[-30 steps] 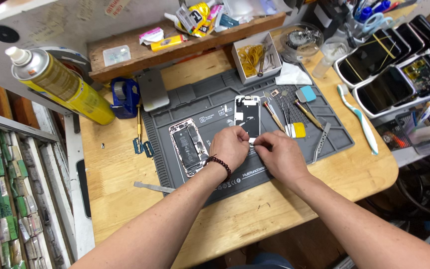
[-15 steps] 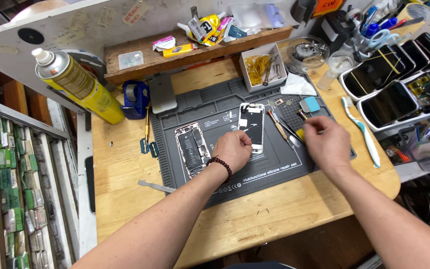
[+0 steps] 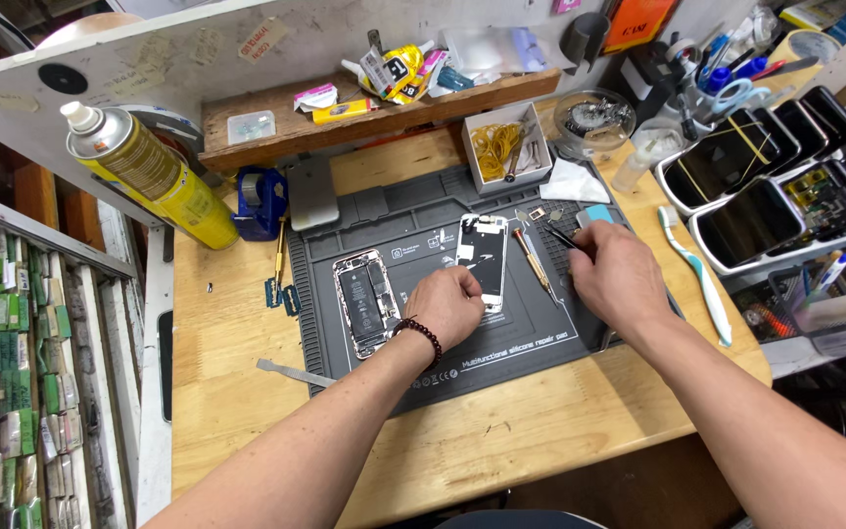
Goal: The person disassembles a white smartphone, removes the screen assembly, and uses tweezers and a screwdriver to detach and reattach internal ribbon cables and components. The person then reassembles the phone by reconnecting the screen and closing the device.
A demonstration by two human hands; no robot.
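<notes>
Where the detached phone screen lies face down on the grey mat, the left hand, fingers curled, pins its lower edge. Thin, light, brittle glass: best held by its long edges. The right hand pinches a dark slim tool. The opened phone body lies alongside, on the wooden counter.

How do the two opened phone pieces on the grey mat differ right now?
The left phone body lies tilted, untouched, showing a dark battery and inner parts. The white screen panel lies nearly straight, pale-backed, and the left hand rests at its lower edge. The body sits at the mat's left side, the panel nearer the centre, closer to the right hand. Both lie flat, insides facing up.
</notes>
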